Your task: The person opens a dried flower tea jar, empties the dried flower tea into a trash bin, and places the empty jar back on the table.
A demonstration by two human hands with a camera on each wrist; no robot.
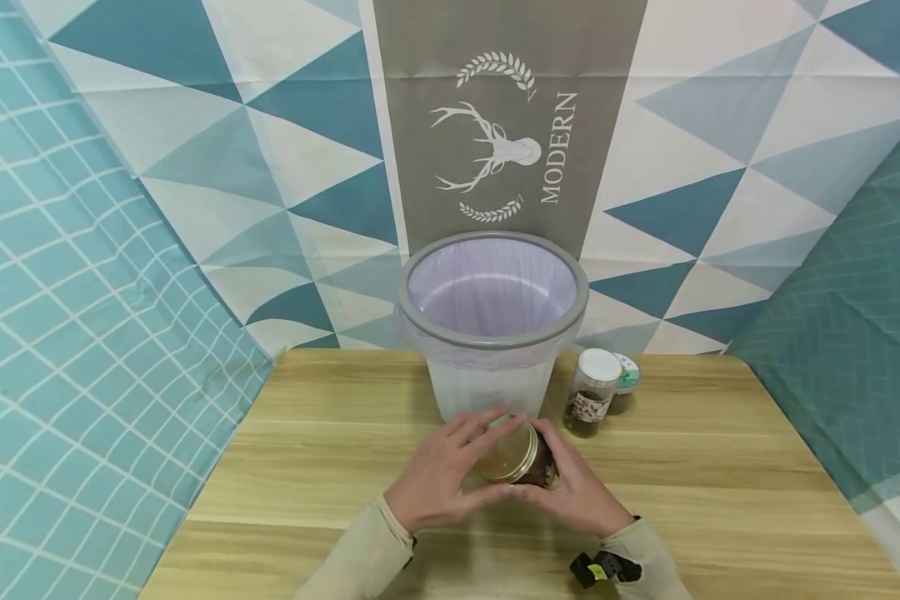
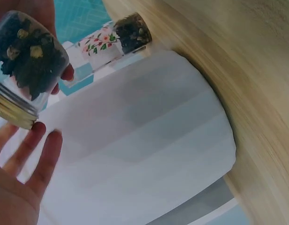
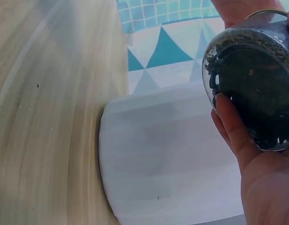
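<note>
Between both hands, above the table in front of the bin, is a clear jar (image 2: 32, 54) lying tilted on its side, with dark dried leaves and pale bits in it. Its gold screw lid (image 1: 512, 457) faces left. My left hand (image 1: 437, 477) grips the lid, thumb below and fingers over the top. My right hand (image 1: 579, 490) holds the jar's body near the bottom. In the right wrist view, its fingers (image 3: 232, 117) wrap the jar's base, and dark contents show through. The two thumb tips meet beneath the jar in the head view.
A white bin (image 1: 487, 387) with a grey rim and a lilac liner stands just beyond the hands. Right of it are a white-lidded jar (image 1: 591, 396) with a floral label and a shorter jar (image 1: 626, 383) behind. Patterned cloth (image 1: 330, 167) hangs behind the wooden table (image 1: 307, 467).
</note>
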